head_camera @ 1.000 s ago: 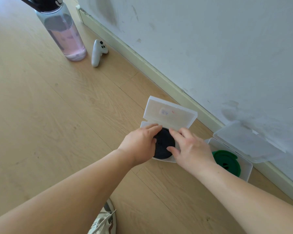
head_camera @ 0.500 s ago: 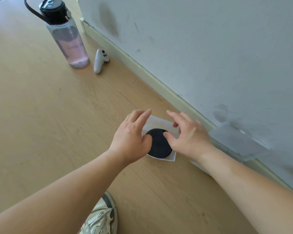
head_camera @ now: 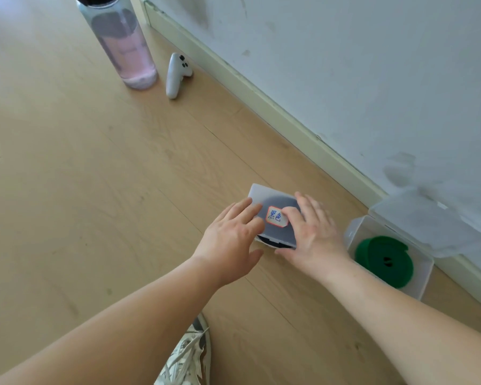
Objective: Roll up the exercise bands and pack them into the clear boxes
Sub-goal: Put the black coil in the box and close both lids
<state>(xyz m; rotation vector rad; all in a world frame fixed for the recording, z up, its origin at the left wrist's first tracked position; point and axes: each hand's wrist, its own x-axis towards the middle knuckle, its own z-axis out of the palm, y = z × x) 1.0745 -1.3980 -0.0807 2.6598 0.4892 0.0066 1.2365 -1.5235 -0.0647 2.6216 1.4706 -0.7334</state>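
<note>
1. Down comes the lid point(head_camera: 260, 193)! Half a second ago the black roll sat bare between the hands; now the translucent cover lies over it, sticker label point(head_camera: 275, 216) facing up.
2. Left hand point(head_camera: 233, 240): fingers straight and flat on the lid's left part, gripping nothing. Right hand point(head_camera: 313, 232): fingers spread flat on the right part, thumb on the label. Both are pressing, neither is holding.
3. The black band point(head_camera: 265, 240) is coiled in its box just right of the frame's centre. It shows as a dark disc through the plastic and peeks out at the near edge.
4. At lower right, the green band point(head_camera: 383, 259) sits rolled in the second clear box point(head_camera: 425, 276). Its open lid point(head_camera: 433, 220) rests against the wall, so that one likely still needs shutting.
5. Watch that dark strip at the near edge: the lid may not be seated. If the coil stands proud or has loosened, pressing could pinch the band at the rim, or the catch could miss and the lid spring back.
6. Uneven pressure could also skid the box across the smooth wooden floor point(head_camera: 95, 176).
</note>
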